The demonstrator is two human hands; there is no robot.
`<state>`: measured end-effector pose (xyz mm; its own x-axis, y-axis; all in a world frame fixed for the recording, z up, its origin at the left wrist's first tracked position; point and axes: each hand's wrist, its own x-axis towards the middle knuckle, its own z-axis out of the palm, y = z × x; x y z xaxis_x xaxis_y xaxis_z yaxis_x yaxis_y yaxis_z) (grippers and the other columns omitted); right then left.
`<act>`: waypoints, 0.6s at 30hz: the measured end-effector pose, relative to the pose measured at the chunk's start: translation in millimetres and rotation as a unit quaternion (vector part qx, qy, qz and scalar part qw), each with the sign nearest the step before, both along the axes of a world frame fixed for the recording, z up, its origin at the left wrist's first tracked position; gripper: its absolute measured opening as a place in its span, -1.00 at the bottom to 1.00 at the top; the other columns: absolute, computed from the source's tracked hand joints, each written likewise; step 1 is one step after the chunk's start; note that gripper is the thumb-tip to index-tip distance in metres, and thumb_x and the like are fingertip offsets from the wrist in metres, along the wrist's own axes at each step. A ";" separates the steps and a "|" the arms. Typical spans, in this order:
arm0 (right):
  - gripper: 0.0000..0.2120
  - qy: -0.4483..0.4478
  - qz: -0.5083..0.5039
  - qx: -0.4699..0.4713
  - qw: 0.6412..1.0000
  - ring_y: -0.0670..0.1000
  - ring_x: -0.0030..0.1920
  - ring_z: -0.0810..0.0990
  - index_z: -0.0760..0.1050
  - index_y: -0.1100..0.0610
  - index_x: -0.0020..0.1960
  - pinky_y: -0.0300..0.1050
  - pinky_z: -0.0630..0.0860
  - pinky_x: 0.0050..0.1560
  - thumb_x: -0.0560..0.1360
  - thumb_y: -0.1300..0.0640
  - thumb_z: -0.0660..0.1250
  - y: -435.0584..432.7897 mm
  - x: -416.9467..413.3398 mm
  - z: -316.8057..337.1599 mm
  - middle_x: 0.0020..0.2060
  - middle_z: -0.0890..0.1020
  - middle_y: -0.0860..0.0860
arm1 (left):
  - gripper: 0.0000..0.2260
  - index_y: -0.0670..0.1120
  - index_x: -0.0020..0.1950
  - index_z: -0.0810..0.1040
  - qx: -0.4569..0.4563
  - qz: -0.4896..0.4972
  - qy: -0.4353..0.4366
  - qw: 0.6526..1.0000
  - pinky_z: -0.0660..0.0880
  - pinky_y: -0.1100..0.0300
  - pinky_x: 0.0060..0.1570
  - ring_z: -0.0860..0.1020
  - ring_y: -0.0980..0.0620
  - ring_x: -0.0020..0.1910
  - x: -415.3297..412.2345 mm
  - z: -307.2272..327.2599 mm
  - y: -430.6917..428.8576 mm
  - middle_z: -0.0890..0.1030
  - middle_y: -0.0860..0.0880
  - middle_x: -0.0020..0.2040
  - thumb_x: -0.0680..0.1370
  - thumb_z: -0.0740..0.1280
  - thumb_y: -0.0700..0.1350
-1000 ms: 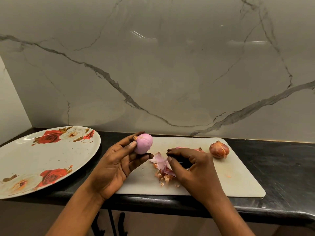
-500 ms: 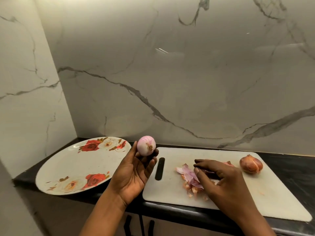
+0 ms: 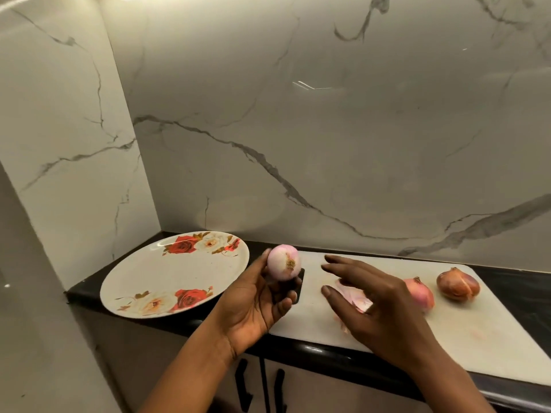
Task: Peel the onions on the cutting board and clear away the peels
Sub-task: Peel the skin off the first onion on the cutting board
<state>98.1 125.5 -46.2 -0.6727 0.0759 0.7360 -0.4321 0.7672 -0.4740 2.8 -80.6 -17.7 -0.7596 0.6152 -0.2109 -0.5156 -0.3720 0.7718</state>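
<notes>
My left hand (image 3: 256,305) holds a peeled pale pink onion (image 3: 282,262) at its fingertips, just above the left end of the white cutting board (image 3: 483,332). My right hand (image 3: 378,311) hovers over the board with fingers spread and holds nothing. Under it lies a heap of pink peels (image 3: 353,296), partly hidden by the fingers. Two unpeeled onions lie on the board to the right: a reddish onion (image 3: 420,295) and a brown onion (image 3: 457,284).
A large white plate with red roses (image 3: 167,275) sits on the black counter (image 3: 89,289) left of the board. Marble walls stand behind and to the left. Cabinet doors with black handles (image 3: 243,383) are below the counter edge.
My right hand has let go of the peels and lifted with fingers spread. The camera has swung left and back, so a second unpeeled onion shows. My left hand keeps the peeled onion.
</notes>
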 end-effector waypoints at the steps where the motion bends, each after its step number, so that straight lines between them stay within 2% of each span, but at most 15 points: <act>1: -0.62 -0.006 0.016 -0.011 1.000 -0.25 0.31 0.62 0.66 -0.08 0.35 -0.16 0.65 0.21 0.54 -0.02 0.53 -1.8 -3.0 0.5 0.34 0.64 -0.25 | -0.45 -0.29 0.33 0.59 -0.021 -0.010 0.012 1.000 0.65 0.20 -0.38 0.65 -0.04 -0.34 0.6 -1.5 5.8 0.67 -0.25 -0.09 0.61 0.32 0.16; 3: -0.60 -0.008 0.041 -0.046 0.998 -0.21 0.20 0.69 0.65 -0.08 0.35 -0.15 0.69 0.12 0.52 0.03 0.56 -4.7 -8.3 1.5 0.25 0.69 -0.25 | -0.43 -0.28 0.37 0.56 -0.056 -0.015 0.041 0.997 0.62 0.23 -0.40 0.61 -0.02 -0.34 0.7 -2.8 16.7 0.67 -0.24 -0.11 0.65 0.28 0.21; 7: -0.62 -0.016 0.068 -0.156 0.985 -0.18 0.02 0.76 0.69 -0.04 0.29 -0.15 0.70 0.04 0.50 0.15 0.60 -9.4 -15.2 5.7 0.08 0.76 -0.25 | -0.45 -0.25 0.32 0.59 -0.080 -0.001 0.082 0.993 0.53 0.24 -0.40 0.57 -0.02 -0.35 -0.2 -1.8 31.7 0.67 -0.20 -0.16 0.66 0.25 0.23; 10: -0.65 -0.011 0.063 -0.208 0.976 -0.18 0.02 0.77 0.71 -0.07 0.22 -0.17 0.71 0.05 0.46 0.12 0.62 -11.6 -21.0 6.3 0.05 0.77 -0.23 | -0.46 -0.23 0.32 0.61 -0.075 0.000 0.108 0.991 0.51 0.21 -0.38 0.55 -0.03 -0.33 0.5 -3.3 36.9 0.67 -0.24 -0.12 0.67 0.25 0.22; 14: -0.67 0.001 0.032 -0.219 0.975 -0.17 0.05 0.76 0.74 0.00 0.20 -0.13 0.72 0.05 0.44 0.07 0.61 -9.4 -28.4 5.0 0.04 0.78 -0.15 | -0.48 -0.21 0.34 0.60 -0.064 -0.012 0.125 0.990 0.51 0.19 -0.36 0.55 -0.04 -0.33 0.7 -5.1 40.2 0.64 -0.30 -0.05 0.68 0.23 0.21; 18: -0.70 0.002 0.038 -0.242 0.969 -0.12 0.06 0.77 0.75 0.04 0.18 -0.08 0.72 0.07 0.46 0.19 0.61 -6.0 -31.5 3.5 0.01 0.79 -0.14 | -0.50 -0.23 0.33 0.59 -0.054 -0.020 0.131 0.990 0.53 0.20 -0.38 0.54 -0.05 -0.33 -1.8 -4.0 41.8 0.63 -0.29 -0.09 0.70 0.21 0.17</act>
<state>66.6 119.5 -42.7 -0.6874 0.3634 0.6288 -0.4815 0.4201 -0.7692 0.9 -38.8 -21.7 -0.7725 0.6306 -0.0753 -0.3050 -0.2644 0.9149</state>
